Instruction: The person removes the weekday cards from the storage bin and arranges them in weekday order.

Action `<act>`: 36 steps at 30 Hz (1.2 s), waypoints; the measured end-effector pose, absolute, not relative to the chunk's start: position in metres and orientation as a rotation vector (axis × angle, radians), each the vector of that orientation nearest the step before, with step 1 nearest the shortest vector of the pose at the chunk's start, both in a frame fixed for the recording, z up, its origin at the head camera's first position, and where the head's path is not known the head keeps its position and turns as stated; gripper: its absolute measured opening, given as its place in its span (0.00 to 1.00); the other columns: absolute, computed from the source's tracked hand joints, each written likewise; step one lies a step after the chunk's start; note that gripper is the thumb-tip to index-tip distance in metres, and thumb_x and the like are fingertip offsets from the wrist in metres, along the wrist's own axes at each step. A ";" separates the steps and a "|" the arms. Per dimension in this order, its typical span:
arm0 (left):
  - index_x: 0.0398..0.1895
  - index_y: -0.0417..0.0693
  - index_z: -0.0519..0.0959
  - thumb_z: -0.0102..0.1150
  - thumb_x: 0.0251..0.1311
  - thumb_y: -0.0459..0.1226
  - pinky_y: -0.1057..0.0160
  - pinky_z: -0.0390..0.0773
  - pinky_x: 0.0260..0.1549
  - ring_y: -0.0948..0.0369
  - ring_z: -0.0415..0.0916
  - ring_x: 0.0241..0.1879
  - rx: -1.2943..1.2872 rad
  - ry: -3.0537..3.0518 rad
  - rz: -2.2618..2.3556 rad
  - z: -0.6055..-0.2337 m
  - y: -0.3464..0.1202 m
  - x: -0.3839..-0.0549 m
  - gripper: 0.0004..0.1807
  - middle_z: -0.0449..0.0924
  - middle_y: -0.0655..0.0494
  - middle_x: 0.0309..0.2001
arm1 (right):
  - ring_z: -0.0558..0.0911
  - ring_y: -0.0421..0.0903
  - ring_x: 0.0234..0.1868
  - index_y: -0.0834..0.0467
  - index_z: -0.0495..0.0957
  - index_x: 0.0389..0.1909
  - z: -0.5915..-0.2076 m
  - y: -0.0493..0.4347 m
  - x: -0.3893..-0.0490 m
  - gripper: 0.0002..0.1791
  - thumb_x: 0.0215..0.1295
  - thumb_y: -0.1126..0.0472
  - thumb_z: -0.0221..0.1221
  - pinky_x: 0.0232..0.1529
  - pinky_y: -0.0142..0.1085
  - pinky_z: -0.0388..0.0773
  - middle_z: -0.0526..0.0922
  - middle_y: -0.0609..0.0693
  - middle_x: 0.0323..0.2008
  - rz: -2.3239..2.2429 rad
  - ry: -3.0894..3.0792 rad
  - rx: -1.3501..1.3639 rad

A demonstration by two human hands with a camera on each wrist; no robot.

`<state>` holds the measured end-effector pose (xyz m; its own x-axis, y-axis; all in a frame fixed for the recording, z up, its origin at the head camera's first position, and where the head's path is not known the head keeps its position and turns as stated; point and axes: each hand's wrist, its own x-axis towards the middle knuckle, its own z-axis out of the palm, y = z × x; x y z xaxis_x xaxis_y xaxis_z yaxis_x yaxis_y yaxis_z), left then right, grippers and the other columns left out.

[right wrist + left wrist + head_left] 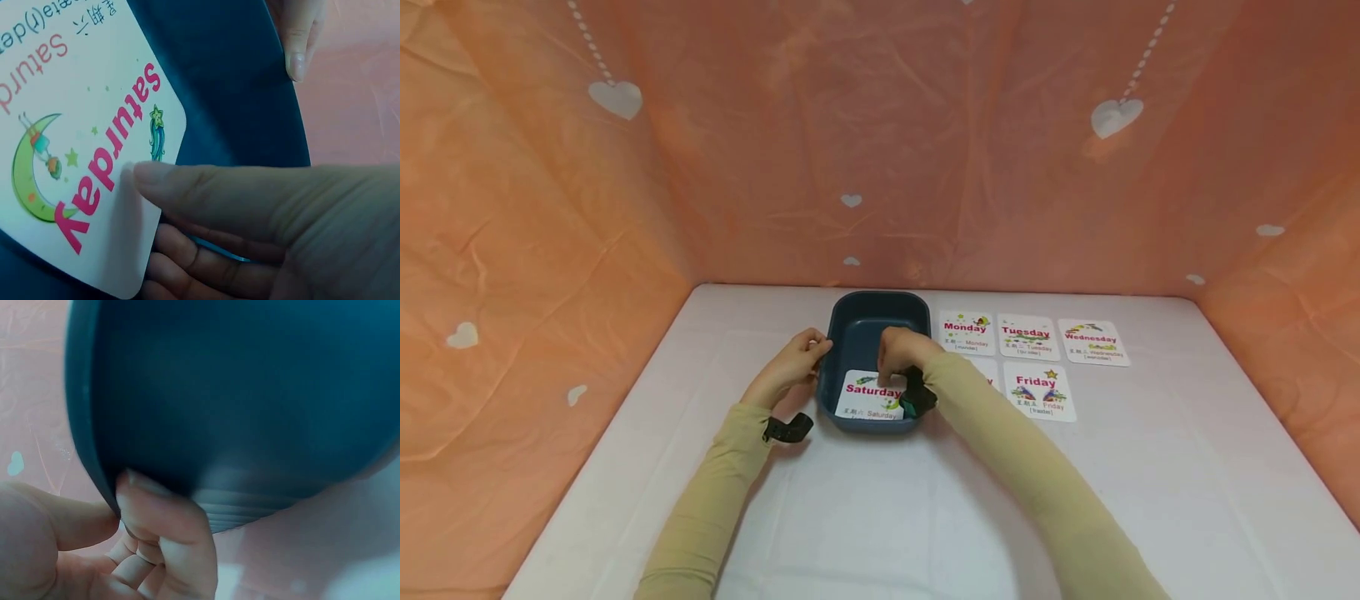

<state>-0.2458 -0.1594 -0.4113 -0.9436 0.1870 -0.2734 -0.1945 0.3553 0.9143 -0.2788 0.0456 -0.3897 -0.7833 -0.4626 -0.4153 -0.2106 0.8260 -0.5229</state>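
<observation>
A dark blue rectangular tray [880, 302] stands on the white table. My left hand [790, 367] pinches its left rim between thumb and finger, as the left wrist view shows up close. Inside the tray is a white card [868, 402] printed "Saturday" in red, with a moon and a star. My right hand [901, 350] reaches into the tray and pinches the far edge of this card, thumb on the printed face and fingers behind, clear in the right wrist view. Whether more cards lie under it I cannot tell.
Right of the tray lie the Monday card [967, 333], Tuesday card [1028, 337] and Wednesday card [1093, 342] in a row. Below them are the Friday card [1039, 392] and a card [987, 368] partly covered by the right arm. An orange cloth with hearts surrounds the table [850, 517].
</observation>
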 end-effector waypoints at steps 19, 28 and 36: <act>0.42 0.40 0.64 0.43 0.74 0.39 0.65 0.69 0.20 0.62 0.66 0.21 -0.007 2.283 1.603 -0.410 -0.159 -0.248 0.09 0.66 0.53 0.25 | 0.71 0.43 0.30 0.63 0.80 0.33 -0.381 0.053 -0.288 0.11 0.48 0.74 0.67 0.32 0.31 0.70 0.76 0.49 0.29 -0.782 2.415 -0.575; 0.42 0.40 0.64 0.43 0.74 0.39 0.65 0.68 0.20 0.61 0.67 0.22 -0.016 2.319 1.578 -0.412 -0.159 -0.246 0.10 0.66 0.53 0.24 | 0.79 0.44 0.35 0.64 0.82 0.39 -0.377 0.053 -0.291 0.09 0.56 0.70 0.65 0.38 0.34 0.76 0.81 0.53 0.35 -0.802 2.488 -0.575; 0.42 0.40 0.65 0.43 0.74 0.39 0.65 0.68 0.20 0.62 0.67 0.22 -0.023 2.314 1.591 -0.414 -0.159 -0.247 0.10 0.65 0.53 0.24 | 0.80 0.46 0.35 0.64 0.83 0.41 -0.374 0.055 -0.294 0.10 0.56 0.70 0.65 0.38 0.35 0.77 0.83 0.54 0.35 -0.857 2.563 -0.539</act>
<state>-0.2470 -0.1590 -0.4142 -0.9448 0.1724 -0.2785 -0.1982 0.3760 0.9052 -0.2938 0.0552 -0.3741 -0.8525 -0.4678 -0.2332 -0.2335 0.7399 -0.6309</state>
